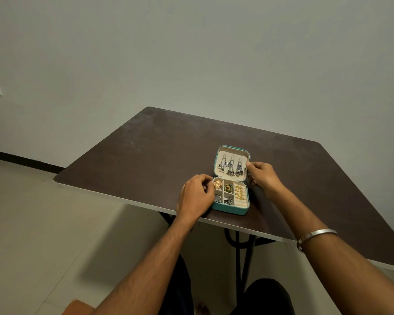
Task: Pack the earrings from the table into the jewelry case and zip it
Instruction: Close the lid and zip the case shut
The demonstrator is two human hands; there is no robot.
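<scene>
- No earrings show loose on the dark table (146, 151); every piece in view sits inside the teal jewelry case (231, 206), so the packing looks finished or close to it.
- Three silver drop earrings (232, 165) hang in a row on the cream lining of the lid (232, 153), their long axes running from the lid's far edge toward the hinge.
- The tray holds a gold piece (218, 184) at its far left, a green-and-gold one (228, 188) beside it, gold rings (239, 192) in the right-hand roll slots, and darker silver pieces (218, 198) nearer the person.
- What is left, by my reading: fold the lid down and run the zip round.
- The case sits near the table's front edge, its open length pointing away from the person, hinge crosswise.
- Left hand (195, 196): fingers curled against the tray's left wall; whether they pinch anything I cannot tell.
- Right hand (263, 175): thumb and fingers grip the lid's right edge.
</scene>
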